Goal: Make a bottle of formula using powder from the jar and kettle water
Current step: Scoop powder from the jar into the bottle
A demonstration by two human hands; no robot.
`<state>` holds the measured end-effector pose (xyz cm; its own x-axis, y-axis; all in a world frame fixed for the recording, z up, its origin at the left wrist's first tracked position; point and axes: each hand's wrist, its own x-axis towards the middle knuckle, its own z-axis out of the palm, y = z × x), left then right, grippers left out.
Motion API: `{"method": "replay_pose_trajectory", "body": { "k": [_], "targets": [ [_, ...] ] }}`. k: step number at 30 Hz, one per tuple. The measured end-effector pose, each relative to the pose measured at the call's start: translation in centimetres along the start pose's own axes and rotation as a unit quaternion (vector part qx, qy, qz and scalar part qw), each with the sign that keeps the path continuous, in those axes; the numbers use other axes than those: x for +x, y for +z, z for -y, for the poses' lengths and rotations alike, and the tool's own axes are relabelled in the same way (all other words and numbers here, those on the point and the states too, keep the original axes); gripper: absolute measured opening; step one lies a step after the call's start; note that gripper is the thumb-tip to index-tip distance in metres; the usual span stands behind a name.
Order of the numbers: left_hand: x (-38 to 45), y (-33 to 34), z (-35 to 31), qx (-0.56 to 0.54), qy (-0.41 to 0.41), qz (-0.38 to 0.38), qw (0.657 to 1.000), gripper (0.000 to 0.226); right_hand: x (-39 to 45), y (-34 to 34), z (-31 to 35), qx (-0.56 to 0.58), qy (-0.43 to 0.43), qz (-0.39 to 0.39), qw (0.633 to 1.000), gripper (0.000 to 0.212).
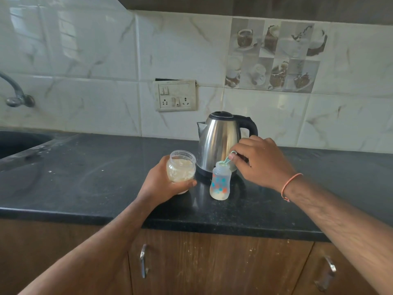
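the task was in the powder step, and it looked maybe half done. the left hand [168, 184] was wrapped around the open jar [181, 169], which was lifted a little and tilted over the black counter [85, 177], with pale powder inside it. the right hand [259, 161] pinched the handle of a small green scoop [227, 160] between its fingertips, and the bowl of the scoop was at the open mouth of the baby bottle [220, 181]. the bottle stood upright on the counter, just in front of the steel kettle [221, 143] and just beside the jar. at the bottom of the bottle there was already some pale material, i think powder, so at least one scoop seemed to be inside. if more scoops were needed i cannot tell. the kettle was standing with its lid closed, and no hand touched it, so the water was probably not yet poured. i could not see any nipple or cap for the bottle. what was left, in my judgement: finish the powder, put down the jar and scoop, pour water from the kettle, close the bottle and mix it.
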<state>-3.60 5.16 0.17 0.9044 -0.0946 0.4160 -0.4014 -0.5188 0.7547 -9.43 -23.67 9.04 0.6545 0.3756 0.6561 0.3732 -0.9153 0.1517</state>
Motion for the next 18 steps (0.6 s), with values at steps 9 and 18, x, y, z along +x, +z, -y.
{"method": "replay_pose_trajectory", "body": {
  "k": [9,18],
  "targets": [
    [0.02,-0.08,0.02,0.002,-0.001,0.004,1.000,0.097,-0.21,-0.18,0.36,-0.032,-0.032,0.014,0.999,0.042],
    [-0.10,-0.09,-0.10,0.008,0.003,0.000,1.000,0.094,0.00,-0.28,0.13,-0.017,-0.025,0.013,0.999,0.039]
  ]
}}
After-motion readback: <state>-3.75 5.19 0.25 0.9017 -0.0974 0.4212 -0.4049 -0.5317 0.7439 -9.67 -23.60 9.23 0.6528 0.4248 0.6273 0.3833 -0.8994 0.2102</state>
